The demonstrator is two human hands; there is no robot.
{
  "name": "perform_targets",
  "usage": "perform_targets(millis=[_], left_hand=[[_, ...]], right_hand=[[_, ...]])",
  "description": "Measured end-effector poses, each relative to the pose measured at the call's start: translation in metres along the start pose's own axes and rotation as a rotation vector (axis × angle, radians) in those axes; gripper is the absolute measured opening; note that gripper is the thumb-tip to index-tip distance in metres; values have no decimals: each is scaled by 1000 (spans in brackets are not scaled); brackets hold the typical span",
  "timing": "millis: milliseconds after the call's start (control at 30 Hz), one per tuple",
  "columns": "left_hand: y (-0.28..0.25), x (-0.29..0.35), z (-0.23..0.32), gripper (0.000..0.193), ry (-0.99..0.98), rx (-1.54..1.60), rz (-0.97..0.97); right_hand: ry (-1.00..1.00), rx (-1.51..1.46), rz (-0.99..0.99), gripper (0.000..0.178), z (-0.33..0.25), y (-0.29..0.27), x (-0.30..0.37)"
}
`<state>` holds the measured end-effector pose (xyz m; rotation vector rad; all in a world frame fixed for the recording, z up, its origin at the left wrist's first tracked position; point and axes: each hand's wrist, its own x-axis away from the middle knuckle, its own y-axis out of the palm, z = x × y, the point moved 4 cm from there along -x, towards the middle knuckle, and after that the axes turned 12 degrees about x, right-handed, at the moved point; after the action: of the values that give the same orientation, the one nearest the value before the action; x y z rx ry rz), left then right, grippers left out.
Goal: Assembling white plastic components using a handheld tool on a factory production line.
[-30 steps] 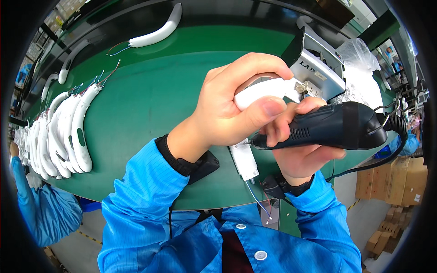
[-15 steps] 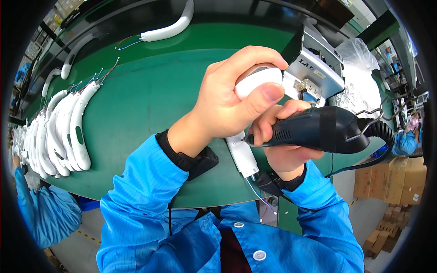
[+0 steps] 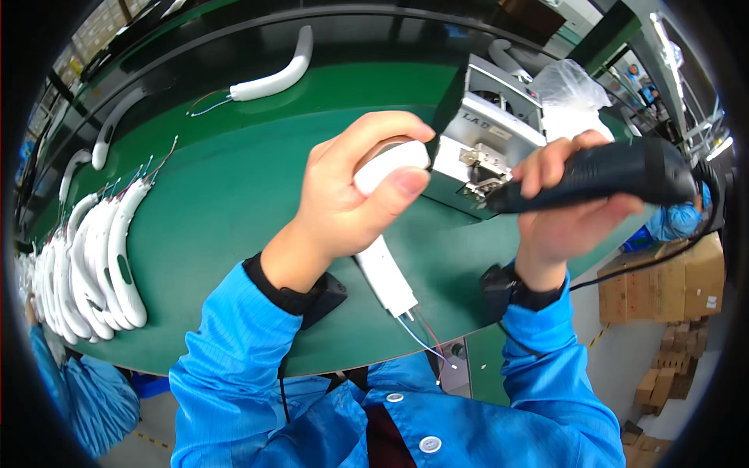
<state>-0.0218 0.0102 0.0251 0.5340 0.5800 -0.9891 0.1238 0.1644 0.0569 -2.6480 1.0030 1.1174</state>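
Observation:
My left hand is closed around a white curved plastic housing. The housing's top end shows between thumb and fingers, and its lower end slants toward me with thin blue, white and red wires hanging out. In my right hand lies a black electric screwdriver, held sideways and somewhat blurred. Its front end points left, at the metal outlet of a silver box-shaped screw feeder. Whether the bit touches the outlet, I cannot tell.
Several white curved housings with wires lie in a row at the left of the green table. Another housing rests at the back. Clear plastic bags sit behind the feeder. Cardboard boxes stand at right; a blue-sleeved person is at left.
My right hand has carried the screwdriver away from the housing, to the right and up to the feeder's outlet. The left hand still grips the housing, a little further left in view.

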Motion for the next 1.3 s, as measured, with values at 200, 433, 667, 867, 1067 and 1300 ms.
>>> perform_targets(millis=[200, 433, 667, 867, 1067, 1300], left_hand=[[4, -5, -3, 49, -20, -23, -28], [-1, -1, -4, 52, -61, 15, 7], [-3, -5, -5, 45, -52, 73, -14], [-7, -3, -8, 40, -5, 74, 9], [-4, -1, -5, 38, -47, 53, -9], [-13, 0, -5, 38, -73, 80, 12]], right_hand=[[40, 86, 76, 80, 17, -28, -29], [168, 280, -46, 76, 23, 4, -26], [338, -33, -70, 93, 29, 46, 32], [293, -298, -165, 98, 31, 79, 62], [373, -238, -256, 91, 45, 86, 75], [394, -207, -276, 92, 48, 93, 80]])
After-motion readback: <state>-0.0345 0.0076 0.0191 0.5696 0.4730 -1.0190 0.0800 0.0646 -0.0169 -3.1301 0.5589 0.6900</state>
